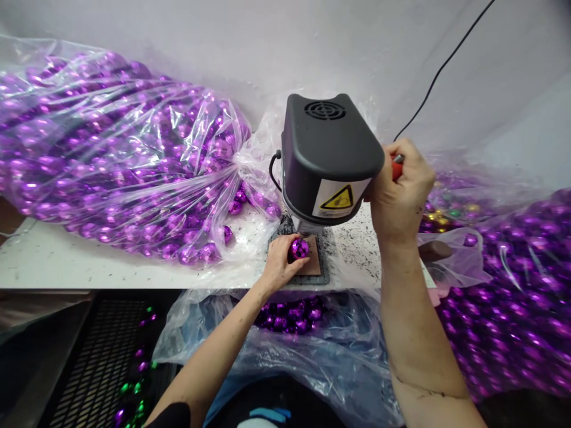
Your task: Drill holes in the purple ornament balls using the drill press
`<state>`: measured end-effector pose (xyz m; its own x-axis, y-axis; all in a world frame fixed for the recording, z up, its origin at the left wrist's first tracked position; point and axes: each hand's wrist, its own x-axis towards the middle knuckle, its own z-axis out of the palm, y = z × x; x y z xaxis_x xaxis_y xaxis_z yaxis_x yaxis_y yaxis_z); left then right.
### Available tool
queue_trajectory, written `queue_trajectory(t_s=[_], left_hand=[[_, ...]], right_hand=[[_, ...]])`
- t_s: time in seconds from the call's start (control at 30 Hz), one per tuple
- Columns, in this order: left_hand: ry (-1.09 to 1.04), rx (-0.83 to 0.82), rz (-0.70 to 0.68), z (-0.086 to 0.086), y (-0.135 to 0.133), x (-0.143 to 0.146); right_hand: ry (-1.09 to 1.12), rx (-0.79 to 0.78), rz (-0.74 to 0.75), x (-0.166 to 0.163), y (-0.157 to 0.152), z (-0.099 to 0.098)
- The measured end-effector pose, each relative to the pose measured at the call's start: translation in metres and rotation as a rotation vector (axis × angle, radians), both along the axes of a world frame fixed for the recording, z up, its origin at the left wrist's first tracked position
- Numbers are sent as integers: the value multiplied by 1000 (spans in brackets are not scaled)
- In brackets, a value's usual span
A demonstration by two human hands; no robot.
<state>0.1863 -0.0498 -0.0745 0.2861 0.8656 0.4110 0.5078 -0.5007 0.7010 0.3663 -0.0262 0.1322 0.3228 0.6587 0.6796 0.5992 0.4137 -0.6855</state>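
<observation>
My left hand [277, 261] is closed round a shiny purple ball [299, 248], holding it on the small brown pad [313, 264] under the head of a dark grey bench drill [328, 154]. My right hand [399, 190] grips the drill's red-handled lever [395, 169] at the machine's right side. The drill's bit is hidden behind its housing.
A big clear plastic bag [111, 160] full of purple balls lies on the white bench [53, 261] to the left. More purple balls fill bags at the right [513, 285] and below the bench edge [289, 315]. A black cable [441, 65] runs up the wall. Loose balls lie on a dark grate [102, 362].
</observation>
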Motion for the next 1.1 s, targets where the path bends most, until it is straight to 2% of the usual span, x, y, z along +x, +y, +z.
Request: queue_trajectory(t_s=[0.1, 0.17, 0.23, 0.3, 0.43, 0.87, 1.1], left_hand=[[8, 1, 6, 1, 0, 0], [15, 2, 3, 1, 0, 0], [18, 2, -4, 1, 0, 0], [24, -7, -1, 1, 0, 0], [33, -30, 1, 1, 1, -1], [21, -24, -6, 1, 1, -1], [23, -17, -7, 0, 1, -1]], right_hand=[[-110, 136, -143, -3, -18, -15], [-165, 268, -187, -3, -29, -32], [-190, 358, -179, -1, -38, -50], [-192, 386, -148, 1, -44, -66], [-198, 415, -78, 3, -51, -86], [-100, 516, -22, -10, -48, -111], [-48, 515, -38, -16, -48, -113]])
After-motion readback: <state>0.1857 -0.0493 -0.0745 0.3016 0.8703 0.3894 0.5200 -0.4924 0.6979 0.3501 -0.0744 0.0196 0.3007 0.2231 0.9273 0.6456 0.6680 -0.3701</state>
